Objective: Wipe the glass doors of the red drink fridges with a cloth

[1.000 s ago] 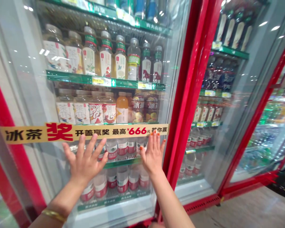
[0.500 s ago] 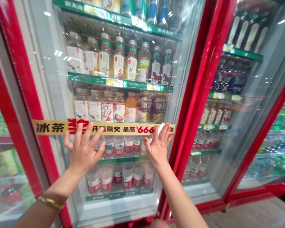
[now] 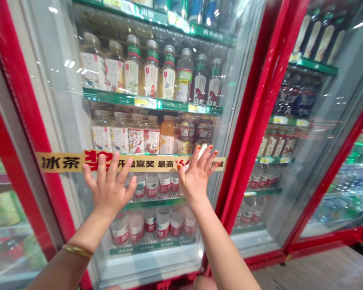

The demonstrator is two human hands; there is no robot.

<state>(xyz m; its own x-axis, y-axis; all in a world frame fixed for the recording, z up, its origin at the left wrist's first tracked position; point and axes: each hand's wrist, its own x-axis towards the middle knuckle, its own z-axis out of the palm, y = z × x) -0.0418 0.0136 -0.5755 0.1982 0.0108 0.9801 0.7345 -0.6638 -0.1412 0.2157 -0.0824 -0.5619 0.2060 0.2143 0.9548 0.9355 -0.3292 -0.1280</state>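
Observation:
Both my hands lie flat on the glass door of a red-framed drinks fridge. My left hand has its fingers spread over the yellow banner sticker with red and black print. My right hand, nails painted orange, presses open near the door's right red frame, fingertips on the banner's right end. A gold bangle circles my left wrist. Behind the glass stand rows of tea and juice bottles on green shelves, with water bottles lower down.
A second red-framed glass door stands to the right, with dark bottles and more drinks behind it. Another cooler shows at the far left. Wood-look floor lies at the lower right.
The glass door has slid right under my palms, and its left red frame has come into view. Both hands have stayed flat on the glass and now reach higher onto the banner.

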